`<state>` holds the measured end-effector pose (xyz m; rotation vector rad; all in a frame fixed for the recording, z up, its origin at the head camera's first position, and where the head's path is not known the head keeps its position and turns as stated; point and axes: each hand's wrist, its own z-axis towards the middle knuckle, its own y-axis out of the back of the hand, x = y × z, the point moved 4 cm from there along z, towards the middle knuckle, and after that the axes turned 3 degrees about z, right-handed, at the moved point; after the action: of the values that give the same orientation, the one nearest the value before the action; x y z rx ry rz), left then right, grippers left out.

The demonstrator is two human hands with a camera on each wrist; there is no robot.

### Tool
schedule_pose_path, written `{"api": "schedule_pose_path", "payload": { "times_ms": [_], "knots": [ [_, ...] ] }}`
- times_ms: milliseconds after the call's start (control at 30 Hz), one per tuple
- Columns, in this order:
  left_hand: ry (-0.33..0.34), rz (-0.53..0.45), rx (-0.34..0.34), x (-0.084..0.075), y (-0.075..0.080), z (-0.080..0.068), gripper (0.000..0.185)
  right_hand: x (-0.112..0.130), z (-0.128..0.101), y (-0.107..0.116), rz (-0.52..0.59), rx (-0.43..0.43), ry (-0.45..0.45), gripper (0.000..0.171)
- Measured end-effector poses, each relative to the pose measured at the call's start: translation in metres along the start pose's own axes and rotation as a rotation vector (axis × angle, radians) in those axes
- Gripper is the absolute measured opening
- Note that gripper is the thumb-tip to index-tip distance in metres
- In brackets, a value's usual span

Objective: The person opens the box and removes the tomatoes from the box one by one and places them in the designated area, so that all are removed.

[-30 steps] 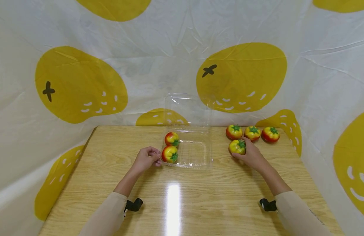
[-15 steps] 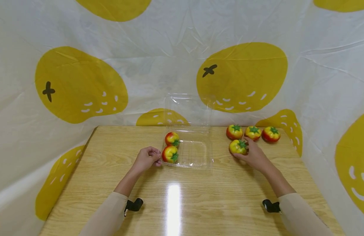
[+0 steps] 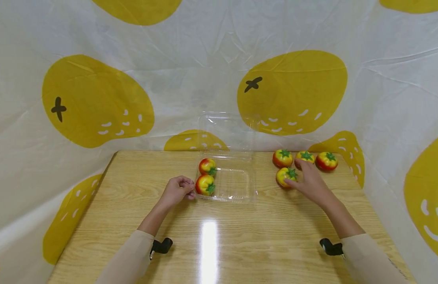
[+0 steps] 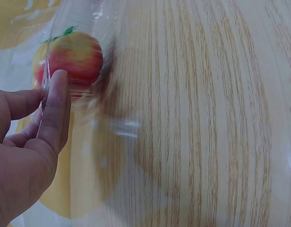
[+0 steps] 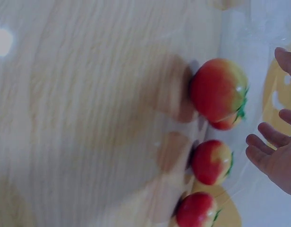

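Note:
A clear plastic clamshell container (image 3: 234, 184) stands with its lid raised at the back. Two red-and-yellow tomatoes with green tops sit along its left side, a rear tomato (image 3: 207, 166) and a front tomato (image 3: 205, 184). My left hand (image 3: 178, 190) pinches the container's front left rim between thumb and fingers, as the left wrist view also shows. On the right, my right hand (image 3: 312, 182) hovers by a separate tomato (image 3: 284, 176), its fingers spread. In the right wrist view the fingers (image 5: 268, 137) stand apart from that nearest tomato (image 5: 217, 90).
Behind the separate tomato is a row of three more: a left tomato (image 3: 282, 158), a middle tomato (image 3: 306, 156) partly behind my fingers, and a right tomato (image 3: 326, 161). A fruit-patterned curtain (image 3: 190, 90) borders the wooden table (image 3: 254, 240) at the back and sides.
My right hand has let go of the separate tomato, its fingers spreading and drawing slightly up and right. That tomato stays about where it was. My left hand keeps its place on the container.

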<state>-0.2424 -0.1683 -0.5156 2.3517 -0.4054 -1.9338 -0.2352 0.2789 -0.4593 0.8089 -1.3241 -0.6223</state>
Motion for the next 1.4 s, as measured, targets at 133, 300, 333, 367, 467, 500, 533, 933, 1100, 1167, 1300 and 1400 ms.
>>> {"api": "schedule_pose_path", "payload": {
  "times_ms": [133,300,333,367,467,500,533,933,1100,1167,1300,1400],
  "knots": [
    [-0.010,0.004,0.002,0.000,0.000,0.001,0.015,0.018,0.004,0.002,-0.001,0.010,0.053,0.088],
    [-0.012,0.008,0.003,0.001,0.000,0.002,0.015,0.040,0.011,-0.004,0.011,0.047,0.093,0.086],
    [-0.012,0.007,0.002,0.001,0.000,0.002,0.014,0.044,0.012,-0.006,0.010,0.054,0.103,0.085],
    [-0.012,0.007,0.002,0.001,0.000,0.002,0.014,0.048,0.014,-0.009,0.010,0.057,0.119,0.085],
    [-0.011,0.006,0.004,0.002,-0.001,0.002,0.014,0.060,0.019,-0.019,0.013,0.069,0.160,0.082],
    [-0.010,0.005,0.004,0.002,0.000,0.002,0.014,0.064,0.021,-0.023,0.018,0.075,0.176,0.081],
    [-0.010,0.005,0.005,0.002,0.000,0.002,0.013,0.069,0.022,-0.028,0.021,0.083,0.188,0.080],
    [-0.018,0.008,0.012,0.003,0.000,0.003,0.013,0.109,0.044,-0.087,0.091,0.230,0.243,0.079],
    [-0.021,0.007,0.010,0.003,-0.001,0.003,0.013,0.121,0.048,-0.110,0.175,0.327,0.209,0.080],
    [-0.021,0.007,0.009,0.003,-0.001,0.003,0.013,0.126,0.050,-0.117,0.198,0.349,0.201,0.078],
    [-0.017,0.004,0.005,0.003,0.000,0.003,0.014,0.137,0.052,-0.129,0.202,0.376,0.203,0.074],
    [-0.016,-0.002,0.007,0.003,0.000,0.003,0.015,0.144,0.055,-0.139,0.199,0.393,0.212,0.072]
  ]
}}
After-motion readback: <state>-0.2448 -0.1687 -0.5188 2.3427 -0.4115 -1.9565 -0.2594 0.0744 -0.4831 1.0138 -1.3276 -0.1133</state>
